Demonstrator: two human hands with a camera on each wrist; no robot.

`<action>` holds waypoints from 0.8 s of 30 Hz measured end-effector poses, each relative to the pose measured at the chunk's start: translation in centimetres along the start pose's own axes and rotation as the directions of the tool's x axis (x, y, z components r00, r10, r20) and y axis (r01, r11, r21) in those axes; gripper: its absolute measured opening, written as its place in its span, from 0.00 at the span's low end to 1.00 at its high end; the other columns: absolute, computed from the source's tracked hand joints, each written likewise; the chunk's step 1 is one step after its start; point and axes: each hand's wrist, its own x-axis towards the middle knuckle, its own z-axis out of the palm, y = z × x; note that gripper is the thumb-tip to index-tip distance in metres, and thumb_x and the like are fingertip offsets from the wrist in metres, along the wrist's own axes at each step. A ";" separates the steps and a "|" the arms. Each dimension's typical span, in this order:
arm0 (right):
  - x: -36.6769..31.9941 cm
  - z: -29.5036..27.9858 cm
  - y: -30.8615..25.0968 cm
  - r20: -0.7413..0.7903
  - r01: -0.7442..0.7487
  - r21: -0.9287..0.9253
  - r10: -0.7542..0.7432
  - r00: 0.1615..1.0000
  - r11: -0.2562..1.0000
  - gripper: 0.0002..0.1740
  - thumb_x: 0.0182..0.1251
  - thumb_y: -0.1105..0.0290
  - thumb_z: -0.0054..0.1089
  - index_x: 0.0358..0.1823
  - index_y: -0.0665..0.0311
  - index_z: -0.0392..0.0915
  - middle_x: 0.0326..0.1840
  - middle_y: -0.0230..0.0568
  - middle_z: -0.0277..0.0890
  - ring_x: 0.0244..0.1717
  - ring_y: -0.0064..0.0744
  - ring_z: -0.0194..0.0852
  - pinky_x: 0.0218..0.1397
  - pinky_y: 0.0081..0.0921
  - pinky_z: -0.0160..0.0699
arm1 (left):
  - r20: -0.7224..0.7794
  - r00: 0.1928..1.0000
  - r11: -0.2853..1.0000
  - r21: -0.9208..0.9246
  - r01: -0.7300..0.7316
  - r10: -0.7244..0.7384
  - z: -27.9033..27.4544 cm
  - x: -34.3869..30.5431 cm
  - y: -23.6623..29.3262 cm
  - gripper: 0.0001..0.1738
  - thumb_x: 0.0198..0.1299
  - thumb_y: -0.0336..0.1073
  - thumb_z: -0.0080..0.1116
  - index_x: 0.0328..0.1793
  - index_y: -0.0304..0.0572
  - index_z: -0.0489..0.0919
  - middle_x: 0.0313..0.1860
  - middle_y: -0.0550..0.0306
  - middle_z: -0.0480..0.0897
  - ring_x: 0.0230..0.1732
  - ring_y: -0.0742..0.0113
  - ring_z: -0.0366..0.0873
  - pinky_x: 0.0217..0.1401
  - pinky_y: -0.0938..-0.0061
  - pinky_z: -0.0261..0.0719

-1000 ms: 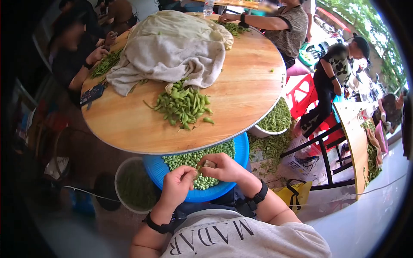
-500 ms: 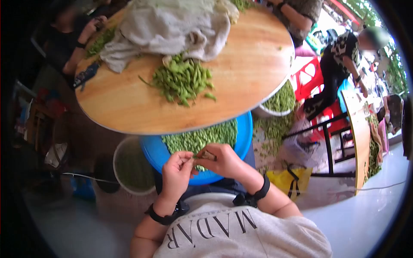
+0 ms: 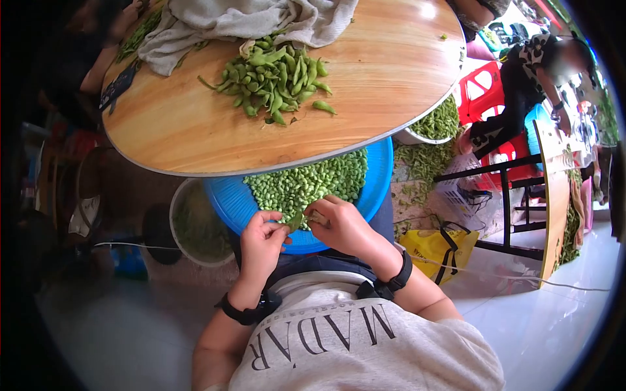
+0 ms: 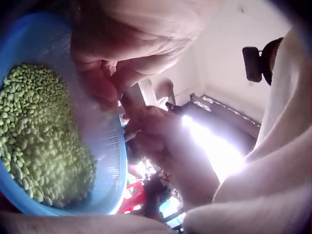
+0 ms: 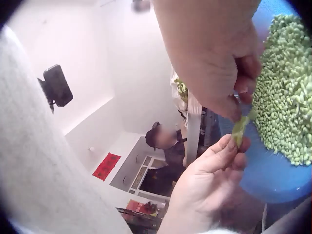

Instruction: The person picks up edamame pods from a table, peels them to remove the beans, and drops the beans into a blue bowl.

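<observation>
A green pod (image 3: 295,221) is between the two hands, over shelled green beans (image 3: 312,179) in a blue basin (image 3: 225,199). The left hand (image 3: 261,247) pinches its lower end between thumb and fingers, clearest in the right wrist view, where pod (image 5: 239,132) and left hand (image 5: 207,178) show. Curled fingers of the right hand (image 3: 345,228) pinch the pod's other end; that hand (image 5: 209,53) hides part of the contact. In the left wrist view, the left hand (image 4: 139,39) hangs beside the basin (image 4: 114,165), with the right hand (image 4: 163,141) partly dark.
Whole pods (image 3: 274,78) lie heaped on the round wooden table (image 3: 176,130), near a pale cloth (image 3: 222,26). A tub (image 3: 199,251) stands left of the basin, a yellow bag (image 3: 424,251) right. Another tub of pods (image 3: 437,124) stands beyond. People sit or stand around.
The head view has tilted down, so the table sits higher in it. Both hands remain over the basin, with fingertips slightly farther apart and the green pod more visible between them.
</observation>
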 end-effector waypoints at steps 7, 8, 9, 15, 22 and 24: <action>1.2 -0.1 -0.9 0.067 0.001 0.053 -0.005 0.998 0.999 0.10 0.46 0.70 0.61 0.27 0.68 0.74 0.24 0.53 0.70 0.29 0.53 0.72 0.32 0.40 0.73 | 0.042 0.993 0.989 -0.108 -0.103 0.108 1.4 1.0 0.2 0.09 0.58 0.21 0.48 0.46 0.30 0.69 0.29 0.52 0.80 0.27 0.70 0.79 0.27 0.80 0.77; 1.3 -0.2 -0.9 0.066 -0.011 0.057 0.007 0.998 0.998 0.10 0.46 0.69 0.61 0.27 0.69 0.74 0.23 0.53 0.70 0.29 0.53 0.72 0.32 0.40 0.73 | 0.038 0.992 0.987 -0.111 -0.114 0.119 1.4 1.0 0.3 0.09 0.58 0.21 0.48 0.46 0.29 0.69 0.29 0.52 0.80 0.28 0.70 0.79 0.28 0.80 0.77; 1.4 -0.2 -1.1 0.040 0.020 -0.019 -0.020 0.999 1.000 0.10 0.45 0.69 0.61 0.25 0.69 0.73 0.23 0.52 0.70 0.28 0.53 0.72 0.32 0.40 0.73 | 0.045 0.990 0.985 -0.109 -0.130 0.136 1.4 1.1 0.3 0.10 0.59 0.21 0.48 0.47 0.28 0.70 0.30 0.52 0.80 0.29 0.70 0.79 0.28 0.80 0.78; 2.2 -0.5 -1.8 -0.054 0.023 -0.153 -0.031 0.998 0.988 0.07 0.44 0.71 0.58 0.21 0.67 0.71 0.22 0.49 0.70 0.26 0.51 0.72 0.30 0.40 0.74 | 0.022 0.969 0.968 -0.052 -0.246 0.247 2.4 1.2 1.8 0.08 0.58 0.20 0.48 0.44 0.27 0.72 0.31 0.53 0.80 0.29 0.71 0.79 0.30 0.80 0.78; 4.9 -7.0 -3.9 -0.124 0.196 -0.078 -0.205 0.971 0.977 0.06 0.49 0.72 0.58 0.29 0.65 0.74 0.30 0.47 0.69 0.29 0.50 0.71 0.33 0.38 0.74 | -0.300 0.864 0.909 0.234 -0.345 0.405 -5.0 2.1 0.0 0.04 0.53 0.21 0.53 0.35 0.32 0.77 0.28 0.52 0.80 0.27 0.68 0.79 0.29 0.77 0.76; 7.5 -8.4 -4.5 -0.206 0.110 -0.240 -0.161 0.965 0.965 0.08 0.50 0.70 0.59 0.30 0.65 0.74 0.29 0.48 0.69 0.30 0.52 0.72 0.32 0.40 0.73 | -0.348 0.751 0.785 0.511 -0.350 0.561 -8.6 2.8 -1.6 0.07 0.49 0.20 0.53 0.35 0.34 0.78 0.28 0.50 0.78 0.29 0.59 0.78 0.32 0.71 0.75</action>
